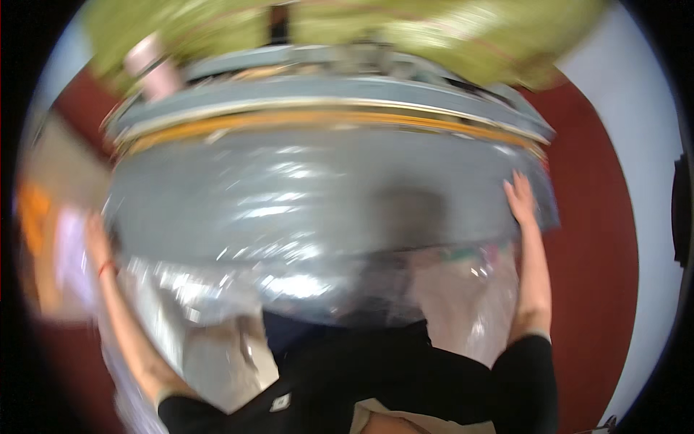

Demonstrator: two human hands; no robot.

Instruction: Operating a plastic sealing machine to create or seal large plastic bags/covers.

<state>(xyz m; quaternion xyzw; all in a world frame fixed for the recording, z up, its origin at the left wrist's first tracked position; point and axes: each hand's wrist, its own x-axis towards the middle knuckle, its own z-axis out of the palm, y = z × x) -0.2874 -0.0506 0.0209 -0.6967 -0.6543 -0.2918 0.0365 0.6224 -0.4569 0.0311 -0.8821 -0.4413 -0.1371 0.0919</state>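
Observation:
A wide sheet of clear, glossy plastic film (289,286) lies over a grey tabletop (311,181) in front of me and hangs down over its near edge. At the right end of the top, my right hand (522,199) rests on the covered surface with its fingers apart, open and holding nothing. My left hand (96,242), a red band at the wrist, is at the left end by the edge of the film. Motion blur smears its fingers, so I cannot make out whether it grips the film.
A raised grey ledge with an orange strip (340,118) runs along the back of the table. A pink cylindrical container (154,69) stands at its left. Large yellow-green woven sacks (463,32) are behind. Blurred orange and pale lilac things (72,253) lie left. The floor (593,289) is red.

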